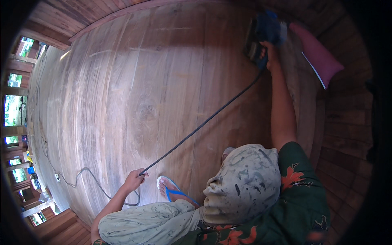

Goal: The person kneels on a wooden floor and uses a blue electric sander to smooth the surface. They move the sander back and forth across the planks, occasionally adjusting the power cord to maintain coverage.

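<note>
My right hand (pixel 268 55) reaches far out to the upper right, its fingers closed around the handle of a blue and black power sander (pixel 267 30). The sander rests on the wooden floor (pixel 147 81); its underside is hidden. From its rear, a dark power cord (pixel 204 121) runs taut down to the left. My left hand (pixel 134 180) is closed on this cord near my knee, beyond which the cord hangs in a loop to the floor.
A pinkish-red cloth piece (pixel 318 55) with a white edge lies beside the sander, near the plank wall (pixel 347 134). My foot in a blue-strapped flip-flop (pixel 167 188) stands by the cord. A socket end (pixel 57 177) and more cord lie left, near windows.
</note>
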Motion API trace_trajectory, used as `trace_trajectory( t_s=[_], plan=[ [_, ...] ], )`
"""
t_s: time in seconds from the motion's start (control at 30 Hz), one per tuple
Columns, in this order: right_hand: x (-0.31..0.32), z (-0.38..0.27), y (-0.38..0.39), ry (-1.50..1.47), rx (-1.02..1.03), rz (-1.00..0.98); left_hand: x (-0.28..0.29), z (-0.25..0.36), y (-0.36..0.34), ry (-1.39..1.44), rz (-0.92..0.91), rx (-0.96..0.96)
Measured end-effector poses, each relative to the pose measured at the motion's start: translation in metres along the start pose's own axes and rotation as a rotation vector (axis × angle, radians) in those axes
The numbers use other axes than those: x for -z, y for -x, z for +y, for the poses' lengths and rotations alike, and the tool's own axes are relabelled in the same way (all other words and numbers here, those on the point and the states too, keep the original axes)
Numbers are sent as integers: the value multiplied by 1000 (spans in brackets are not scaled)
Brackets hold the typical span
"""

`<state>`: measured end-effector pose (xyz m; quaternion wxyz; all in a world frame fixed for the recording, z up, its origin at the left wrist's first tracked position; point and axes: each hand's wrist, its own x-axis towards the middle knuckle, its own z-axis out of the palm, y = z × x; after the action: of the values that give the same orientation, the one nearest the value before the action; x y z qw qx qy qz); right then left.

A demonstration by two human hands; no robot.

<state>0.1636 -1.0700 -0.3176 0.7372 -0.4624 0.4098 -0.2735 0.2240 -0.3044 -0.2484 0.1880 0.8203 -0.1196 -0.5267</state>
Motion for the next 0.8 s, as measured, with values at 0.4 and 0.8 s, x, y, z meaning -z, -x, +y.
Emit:
trace_trajectory(
  t_s=[0.4,0.8],
  plan=[
    [1,-2,0,19,-10,30,-1,-17,6,53,-11,44],
    [-1,25,8,104,-142,93,-9,-77,0,-228,27,-74]
  ],
)
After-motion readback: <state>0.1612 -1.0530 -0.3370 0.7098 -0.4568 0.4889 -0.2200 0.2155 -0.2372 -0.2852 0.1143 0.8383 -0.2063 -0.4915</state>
